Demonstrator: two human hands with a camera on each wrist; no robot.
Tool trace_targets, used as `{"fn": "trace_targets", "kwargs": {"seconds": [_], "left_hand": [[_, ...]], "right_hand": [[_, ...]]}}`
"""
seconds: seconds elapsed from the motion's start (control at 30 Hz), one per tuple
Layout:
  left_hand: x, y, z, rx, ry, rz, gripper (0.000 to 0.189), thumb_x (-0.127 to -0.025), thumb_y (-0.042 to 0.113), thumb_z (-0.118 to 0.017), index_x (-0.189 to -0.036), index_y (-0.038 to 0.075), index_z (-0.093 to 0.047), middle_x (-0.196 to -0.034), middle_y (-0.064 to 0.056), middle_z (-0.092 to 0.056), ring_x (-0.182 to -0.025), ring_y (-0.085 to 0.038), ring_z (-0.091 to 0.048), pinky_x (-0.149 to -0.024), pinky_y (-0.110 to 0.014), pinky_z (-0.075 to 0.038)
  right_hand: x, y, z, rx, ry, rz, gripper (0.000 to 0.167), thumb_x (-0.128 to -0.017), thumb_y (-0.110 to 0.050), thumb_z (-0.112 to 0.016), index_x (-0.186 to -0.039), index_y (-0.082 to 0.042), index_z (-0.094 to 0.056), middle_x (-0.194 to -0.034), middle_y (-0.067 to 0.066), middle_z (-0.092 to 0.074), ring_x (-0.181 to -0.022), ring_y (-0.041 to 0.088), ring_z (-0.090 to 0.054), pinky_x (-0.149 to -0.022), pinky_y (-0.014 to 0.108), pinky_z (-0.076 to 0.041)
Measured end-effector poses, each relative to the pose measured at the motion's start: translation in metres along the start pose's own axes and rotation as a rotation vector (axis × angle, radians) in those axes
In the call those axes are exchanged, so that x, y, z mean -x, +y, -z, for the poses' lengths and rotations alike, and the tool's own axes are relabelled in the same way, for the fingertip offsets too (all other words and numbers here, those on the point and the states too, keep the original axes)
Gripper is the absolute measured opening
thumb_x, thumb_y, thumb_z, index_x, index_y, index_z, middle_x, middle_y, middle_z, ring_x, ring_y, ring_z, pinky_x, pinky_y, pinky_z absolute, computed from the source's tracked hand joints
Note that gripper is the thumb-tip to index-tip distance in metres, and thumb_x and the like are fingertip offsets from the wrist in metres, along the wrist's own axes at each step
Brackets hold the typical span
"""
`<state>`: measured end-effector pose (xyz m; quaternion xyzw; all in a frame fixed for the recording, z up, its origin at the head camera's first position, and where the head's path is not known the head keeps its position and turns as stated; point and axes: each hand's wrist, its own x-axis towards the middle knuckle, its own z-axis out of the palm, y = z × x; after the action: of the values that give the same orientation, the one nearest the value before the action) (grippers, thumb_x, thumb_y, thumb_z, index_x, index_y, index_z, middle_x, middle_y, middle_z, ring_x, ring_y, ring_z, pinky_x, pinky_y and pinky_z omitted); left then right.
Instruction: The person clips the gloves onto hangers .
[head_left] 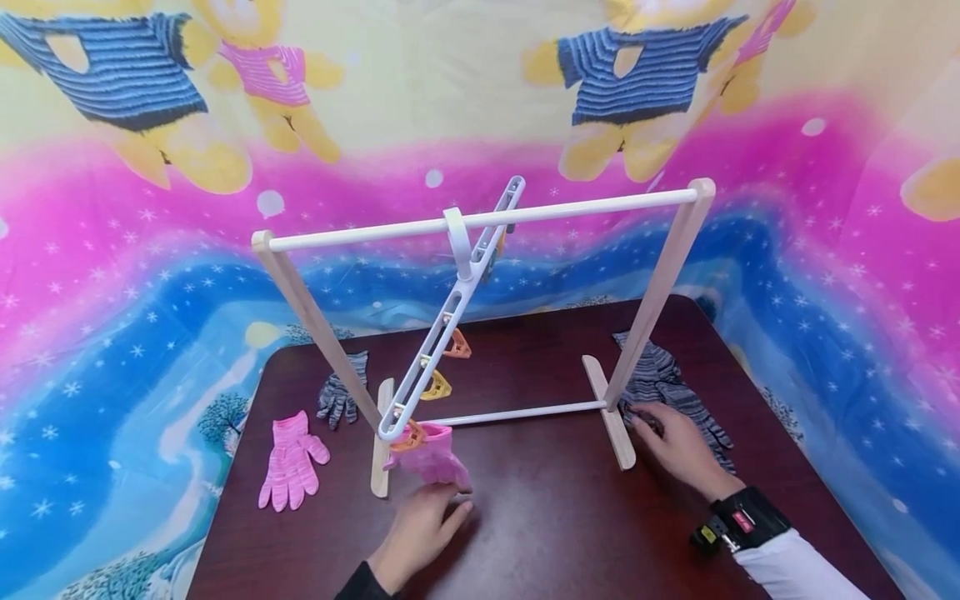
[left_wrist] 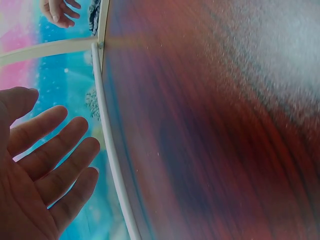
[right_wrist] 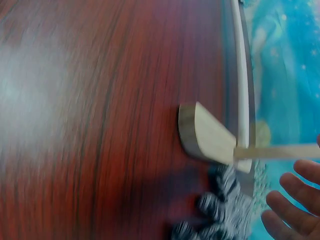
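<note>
My left hand is held just below a pink knit glove, fingers loosely extended and nothing in them. An orange clip at the near end of a white hanger bears that glove. Over on the right, my right hand hovers by several dark grey striped gloves, beside the rack's wooden foot. In the right wrist view its fingers are spread and hold nothing, with the gloves below the foot.
The hanger hooks over the white top bar of a wooden rack. More clips, yellow and orange, dangle from it. On the table's left lie another pink glove and a grey glove. A printed cloth hangs behind.
</note>
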<state>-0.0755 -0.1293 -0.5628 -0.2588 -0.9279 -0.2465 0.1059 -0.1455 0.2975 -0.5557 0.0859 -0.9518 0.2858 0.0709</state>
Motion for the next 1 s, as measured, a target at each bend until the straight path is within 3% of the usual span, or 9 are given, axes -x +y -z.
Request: {"fn": "trace_targets", "kwargs": {"seconds": [0.13, 0.37, 0.77, 1.0], "left_hand": [[0.000, 0.002, -0.002, 0.026, -0.034, -0.003, 0.011, -0.090, 0.021, -0.075, -0.099, 0.017, -0.071, -0.091, 0.004, -0.075, -0.085, -0.011, -0.070, -0.074, -0.030, -0.056], [0.001, 0.011, -0.005, 0.044, -0.066, -0.039, 0.013, -0.092, 0.021, -0.072, -0.103, 0.015, -0.073, -0.094, 0.004, -0.075, -0.087, -0.011, -0.070, -0.077, -0.030, -0.056], [-0.002, 0.021, -0.006, 0.045, -0.097, -0.065, 0.015, -0.093, 0.023, -0.072, -0.106, 0.015, -0.074, -0.097, 0.003, -0.076, -0.090, -0.011, -0.071, -0.075, -0.029, -0.056], [-0.005, 0.025, -0.006, 0.045, -0.119, -0.093, 0.014, -0.093, 0.023, -0.072, -0.104, 0.016, -0.073, -0.098, 0.005, -0.074, -0.091, -0.009, -0.069, -0.077, -0.028, -0.055]], "right_hand": [[-0.001, 0.015, 0.009, 0.029, 0.063, -0.032, 0.031, -0.102, -0.019, -0.059, -0.125, 0.000, -0.067, -0.122, 0.026, -0.068, -0.103, 0.040, -0.068, -0.086, 0.061, -0.052], [0.000, 0.048, 0.022, 0.070, 0.134, -0.129, 0.032, -0.101, -0.018, -0.059, -0.124, 0.003, -0.066, -0.123, 0.031, -0.065, -0.106, 0.048, -0.064, -0.081, 0.063, -0.050], [0.003, 0.094, 0.022, 0.134, 0.063, -0.274, 0.045, -0.101, -0.022, -0.059, -0.134, 0.008, -0.054, -0.133, 0.037, -0.053, -0.115, 0.054, -0.054, -0.087, 0.067, -0.046], [-0.007, 0.101, 0.019, 0.171, 0.034, -0.343, 0.056, -0.100, -0.031, -0.059, -0.136, 0.011, -0.051, -0.108, 0.032, -0.065, -0.081, 0.038, -0.065, -0.063, 0.049, -0.050]]}}
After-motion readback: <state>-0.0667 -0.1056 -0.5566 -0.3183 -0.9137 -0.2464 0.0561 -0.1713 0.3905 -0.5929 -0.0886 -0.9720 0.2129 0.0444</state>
